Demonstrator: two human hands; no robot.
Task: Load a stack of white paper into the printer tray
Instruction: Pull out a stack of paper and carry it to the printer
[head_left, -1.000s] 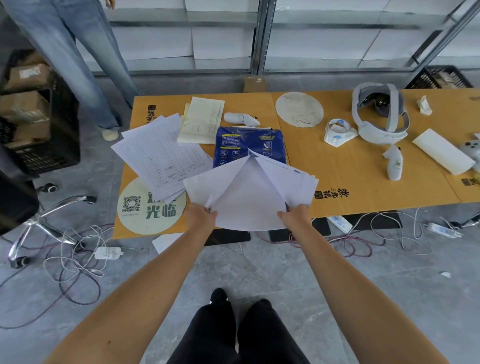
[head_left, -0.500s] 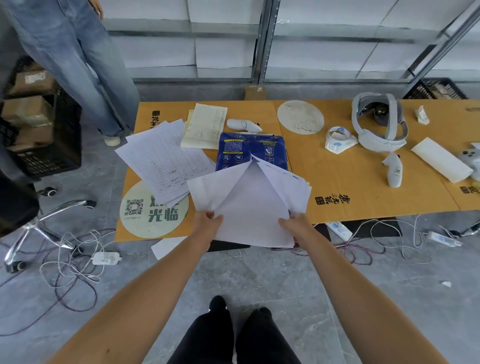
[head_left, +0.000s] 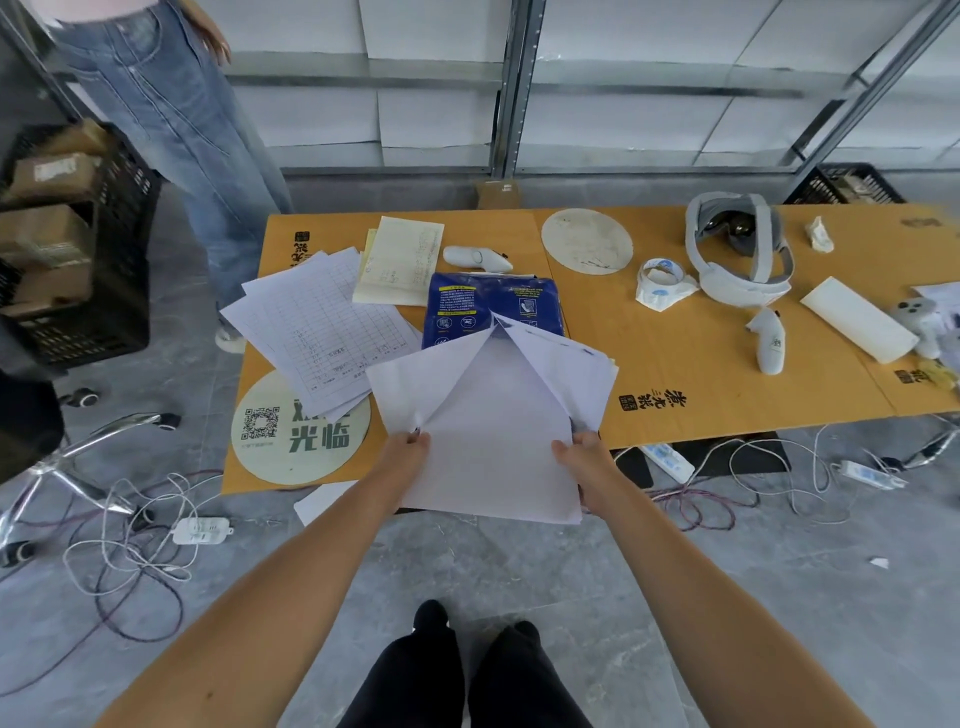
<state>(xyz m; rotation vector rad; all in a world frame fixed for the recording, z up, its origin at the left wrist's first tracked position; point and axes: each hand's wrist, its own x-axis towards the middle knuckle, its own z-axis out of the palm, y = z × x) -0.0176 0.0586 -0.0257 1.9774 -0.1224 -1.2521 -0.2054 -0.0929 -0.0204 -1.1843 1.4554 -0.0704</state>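
— Paper first: where is your stack of white paper (head_left: 493, 431)?

— You have it between both hands, over the near edge of the cardboard-topped table (head_left: 727, 395). It is fanned into three visible sections: a left flap, a large front sheet and a right bundle. How many sheets are in it cannot be counted.

— And the two hands?

— Your left hand (head_left: 408, 457) is closed on the stack's lower left edge, fingers curled round the paper. Your right hand (head_left: 579, 460) is closed on the lower right edge, thumb on top. Neither hand has hold of anything else.

— What else do you count on the table?

— One blue paper package (head_left: 488, 306) lies just behind the fan, partly covered by it. One loose pile of printed forms (head_left: 317, 327) lies to its left, overlapping one round QR-code sign (head_left: 296, 431). One yellowish notepad (head_left: 400, 265), one plain round disc (head_left: 587, 240), one white headset (head_left: 737, 254) and one roll of tape (head_left: 660, 273) follow. Two white controllers: one (head_left: 475, 258) behind the package, one (head_left: 768, 340) near the headset.

— Anyone else?

— One person in jeans (head_left: 171, 119) stands at the table's far left corner.
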